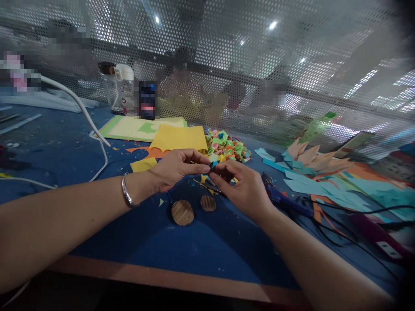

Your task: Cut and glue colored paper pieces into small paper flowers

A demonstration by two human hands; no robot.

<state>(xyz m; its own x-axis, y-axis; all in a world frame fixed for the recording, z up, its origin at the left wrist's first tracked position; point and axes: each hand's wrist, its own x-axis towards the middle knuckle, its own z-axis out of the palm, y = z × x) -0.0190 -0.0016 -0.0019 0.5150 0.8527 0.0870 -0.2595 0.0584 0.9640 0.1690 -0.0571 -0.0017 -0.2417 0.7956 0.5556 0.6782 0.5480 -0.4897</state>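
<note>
My left hand [177, 168], with a silver bangle on its wrist, meets my right hand [243, 183] over the middle of the table. Between their pinched fingertips is a small blue paper piece [213, 165], mostly covered by the fingers. Below them on the table lie a larger brown cardboard disc [182, 212] and a smaller cardboard disc [208, 203]. Just under my right hand a metal tool, perhaps scissors, shows in part. Behind the hands sits a heap of small folded paper pieces [228, 147] in green, orange, pink and yellow.
Yellow foam or paper sheets [178, 137] lie behind my left hand. A phone [148, 99] and two bottles [125, 88] stand by the perforated metal screen. At right are a blue-handled corded tool [290, 202], cut paper strips [327, 188] and a power strip [379, 237]. A white cable [74, 95] arches at left.
</note>
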